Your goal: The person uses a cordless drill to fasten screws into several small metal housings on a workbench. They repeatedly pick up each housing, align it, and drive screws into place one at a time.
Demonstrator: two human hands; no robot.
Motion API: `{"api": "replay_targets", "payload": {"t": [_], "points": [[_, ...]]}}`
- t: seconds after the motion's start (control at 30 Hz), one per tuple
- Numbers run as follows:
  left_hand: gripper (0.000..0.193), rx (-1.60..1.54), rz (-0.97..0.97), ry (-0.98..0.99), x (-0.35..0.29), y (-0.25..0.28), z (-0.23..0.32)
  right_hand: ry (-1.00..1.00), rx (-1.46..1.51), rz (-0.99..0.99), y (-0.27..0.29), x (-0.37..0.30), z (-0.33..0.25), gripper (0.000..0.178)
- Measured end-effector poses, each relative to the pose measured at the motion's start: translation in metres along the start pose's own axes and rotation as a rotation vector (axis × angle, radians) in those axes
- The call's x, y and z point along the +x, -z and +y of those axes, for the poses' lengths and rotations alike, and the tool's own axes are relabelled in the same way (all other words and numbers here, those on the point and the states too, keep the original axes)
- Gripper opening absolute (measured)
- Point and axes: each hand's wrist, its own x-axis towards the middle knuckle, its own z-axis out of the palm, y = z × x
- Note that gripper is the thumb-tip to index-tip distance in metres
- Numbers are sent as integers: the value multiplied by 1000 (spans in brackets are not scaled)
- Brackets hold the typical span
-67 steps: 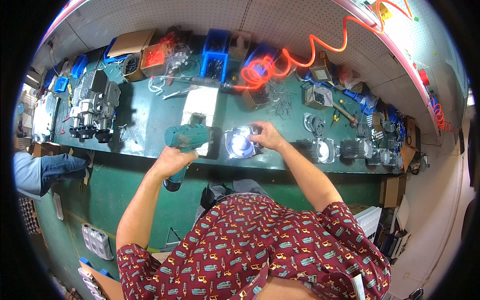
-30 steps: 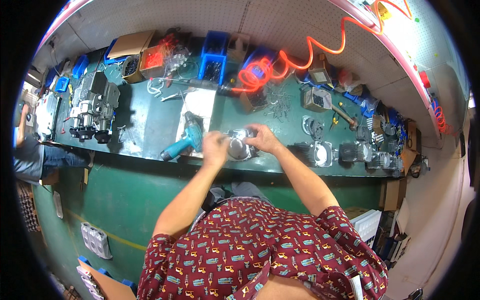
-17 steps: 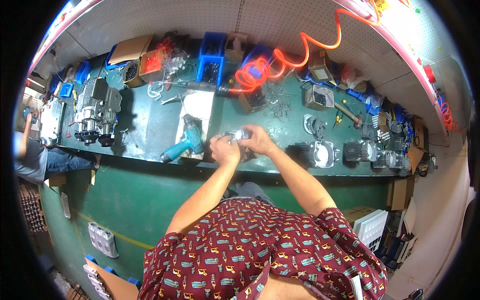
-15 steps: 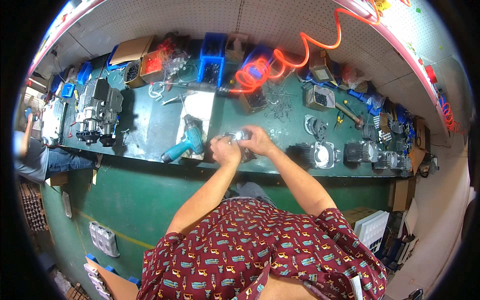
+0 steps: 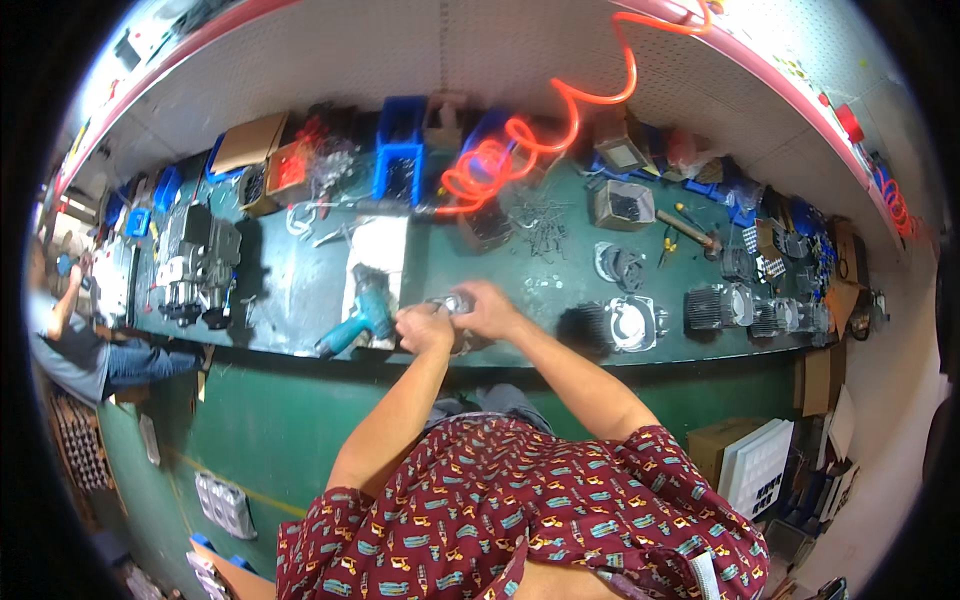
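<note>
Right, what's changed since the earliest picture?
The left hand has let go of the teal drill, which now lies partly over the white sheet, and has moved right to the metal part. The right hand remains at that part. The grey motor-like assembly and finned blocks stayed put.

Workshop, mechanical assembly sort; a long green-topped workbench (image 5: 295,305) is backed by perforated wall panels (image 5: 360,60); small dark hardware is kept in blue bins (image 5: 381,178) and open cardboard boxes (image 5: 605,208); a coiled orange hose (image 5: 631,70) is hung down to the bench; a teal power drill (image 5: 372,305), a hammer (image 5: 685,228) and pliers (image 5: 668,246) are laid out; finned metal castings (image 5: 705,308) are lined up at right; a bulky metal assembly (image 5: 195,260) is stood at left; a co-worker (image 5: 78,345) is seen beyond; floor (image 5: 300,420) is finished in green.
</note>
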Motion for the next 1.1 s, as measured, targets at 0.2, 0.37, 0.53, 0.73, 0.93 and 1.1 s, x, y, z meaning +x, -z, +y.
{"api": "replay_targets", "payload": {"t": [0.2, 0.37, 0.53, 0.73, 0.93, 1.1], "points": [[20, 26, 105, -36, 5, -7, -4, -84, -55, -43, -2, 0, -1, 59], [26, -111, 64, -113, 11, -10, -12, -53, -29, 14, -2, -1, 7, 55], [25, -238, 46, -238, 3, 22, -8, -60, -7, 32, 1, -6, 8, 55], [20, -418, 86, -395, 27, 53, -16, -108, 62, -3, 22, -13, 2, 53], [71, -549, -340, -487, 41, 30, -13, -321, 322, -91, 71, -20, 11, 49], [104, -544, -896, -113, 2, 10, -3, -484, 487, -52, 96, -30, 37, 51]]}}
